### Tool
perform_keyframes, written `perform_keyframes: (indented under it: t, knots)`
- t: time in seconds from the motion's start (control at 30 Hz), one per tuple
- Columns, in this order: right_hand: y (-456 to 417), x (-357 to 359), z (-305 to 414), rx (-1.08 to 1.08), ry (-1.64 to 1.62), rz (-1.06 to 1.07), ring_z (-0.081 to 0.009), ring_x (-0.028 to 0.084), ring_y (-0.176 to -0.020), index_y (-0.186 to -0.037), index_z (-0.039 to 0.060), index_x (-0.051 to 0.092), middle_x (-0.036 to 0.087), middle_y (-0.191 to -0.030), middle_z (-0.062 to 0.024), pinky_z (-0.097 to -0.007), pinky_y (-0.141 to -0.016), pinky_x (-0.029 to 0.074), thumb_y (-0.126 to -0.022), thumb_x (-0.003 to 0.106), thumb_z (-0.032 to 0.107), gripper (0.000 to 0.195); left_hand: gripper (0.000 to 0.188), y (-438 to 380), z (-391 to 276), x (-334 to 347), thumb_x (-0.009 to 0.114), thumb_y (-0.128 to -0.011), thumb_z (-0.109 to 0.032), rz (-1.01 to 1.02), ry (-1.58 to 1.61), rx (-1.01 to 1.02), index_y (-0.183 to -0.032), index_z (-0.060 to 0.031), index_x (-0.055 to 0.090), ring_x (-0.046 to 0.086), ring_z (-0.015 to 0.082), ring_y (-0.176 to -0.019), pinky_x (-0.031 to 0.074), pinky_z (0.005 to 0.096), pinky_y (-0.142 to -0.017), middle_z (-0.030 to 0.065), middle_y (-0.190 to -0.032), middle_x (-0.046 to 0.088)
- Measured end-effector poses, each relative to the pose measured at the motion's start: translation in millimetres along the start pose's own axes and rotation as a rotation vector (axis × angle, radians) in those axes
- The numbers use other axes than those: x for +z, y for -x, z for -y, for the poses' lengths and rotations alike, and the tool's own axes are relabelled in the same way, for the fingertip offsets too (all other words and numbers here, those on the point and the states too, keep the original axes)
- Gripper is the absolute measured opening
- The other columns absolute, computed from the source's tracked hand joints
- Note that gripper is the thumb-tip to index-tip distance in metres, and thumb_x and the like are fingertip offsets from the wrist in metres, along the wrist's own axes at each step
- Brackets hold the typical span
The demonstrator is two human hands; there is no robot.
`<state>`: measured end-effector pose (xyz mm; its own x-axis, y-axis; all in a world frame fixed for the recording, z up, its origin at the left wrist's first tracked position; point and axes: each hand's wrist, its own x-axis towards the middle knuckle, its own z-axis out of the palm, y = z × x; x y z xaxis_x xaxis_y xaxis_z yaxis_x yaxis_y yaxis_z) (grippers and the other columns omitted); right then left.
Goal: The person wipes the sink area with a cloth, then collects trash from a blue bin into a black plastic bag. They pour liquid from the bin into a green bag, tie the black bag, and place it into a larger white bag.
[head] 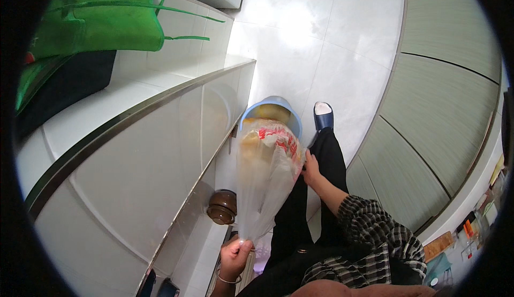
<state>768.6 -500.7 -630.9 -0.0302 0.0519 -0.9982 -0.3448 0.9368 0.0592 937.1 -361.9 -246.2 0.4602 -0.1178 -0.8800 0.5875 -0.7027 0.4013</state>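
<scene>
A large translucent plastic bag (265, 168) with red print and yellowish stains stretches over the mouth of a blue bucket (283, 102) on the floor. My left hand (235, 253), with a bangle at the wrist, is closed on the bag's gathered end, low in the view. My right hand (311, 168) touches the bag's right side near the bucket; part of its fingers is hidden by the plastic. The bag covers much of the bucket's opening, and the inside of the bucket looks yellowish.
A white tiled ledge (160, 112) with a metal edge runs along the left, a brown lidded pot (223, 206) in the space beneath. Green fabric (108, 20) hangs at the upper left. Pale green cabinet fronts (437, 108) curve along the right. My slippered foot (323, 116) is beside the bucket.
</scene>
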Motion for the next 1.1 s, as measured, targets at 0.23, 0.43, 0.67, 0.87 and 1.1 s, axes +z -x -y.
perform_keyframes:
  t: [0.23, 0.43, 0.67, 0.87, 1.1]
  knots:
    - [136, 2, -5, 0.266, -0.023, 0.318, -0.0304, 0.039, -0.127, -0.144, 0.0148, 0.032, 0.036, -0.143, -0.0115, -0.0556, -0.101, 0.033, -0.088, 0.047, 0.067, 0.079, 0.018, 2, 18, 9, 0.065, -0.086, -0.01, -0.036, -0.179, 0.132, -0.073, 0.0023, 0.061, 0.051, 0.0196, -0.057, 0.04, 0.0297, -0.054, 0.0102, -0.063, 0.055]
    - [205, 28, 14, 0.461, -0.04, 0.595, -0.0299, 0.042, -0.125, -0.141, 0.0106, 0.034, 0.041, -0.138, -0.0126, -0.0547, -0.102, 0.035, -0.086, 0.048, 0.069, 0.082, 0.016, -25, 15, 26, 0.068, -0.082, -0.009, -0.074, -0.306, 0.229, -0.074, 0.0014, 0.06, 0.051, 0.0268, -0.058, 0.039, 0.0354, -0.055, 0.0131, -0.062, 0.052]
    - [212, 53, 32, 0.68, 0.036, 0.531, -0.0303, 0.047, -0.123, -0.138, 0.0051, 0.039, 0.049, -0.135, -0.0146, -0.0535, -0.104, 0.037, -0.086, 0.041, 0.073, 0.086, 0.023, -38, 17, 39, 0.066, -0.085, -0.013, -0.129, -0.317, 0.333, -0.069, 0.0004, 0.055, 0.05, 0.0303, -0.059, 0.04, 0.0394, -0.057, 0.013, -0.06, 0.051]
    - [171, 75, 26, 0.539, -0.029, 0.93, -0.031, 0.037, -0.133, -0.148, 0.0169, 0.027, 0.036, -0.148, -0.0117, -0.0535, -0.109, 0.028, -0.078, 0.049, 0.076, 0.094, 0.027, -30, 24, 45, 0.063, -0.087, -0.012, -0.126, -0.352, 0.396, -0.065, -0.002, 0.051, 0.05, 0.0326, -0.06, 0.04, 0.0405, -0.058, 0.0129, -0.059, 0.048]
    - [176, 75, 29, 0.761, 0.109, 0.844, -0.0343, 0.038, -0.133, -0.147, 0.0169, 0.029, 0.036, -0.148, -0.0114, -0.0538, -0.11, 0.027, -0.082, 0.047, 0.071, 0.086, 0.022, -29, 42, 43, 0.065, -0.085, -0.013, -0.105, -0.422, 0.468, -0.069, -0.0024, 0.057, 0.051, 0.0322, -0.06, 0.039, 0.0408, -0.056, 0.0137, -0.062, 0.05]
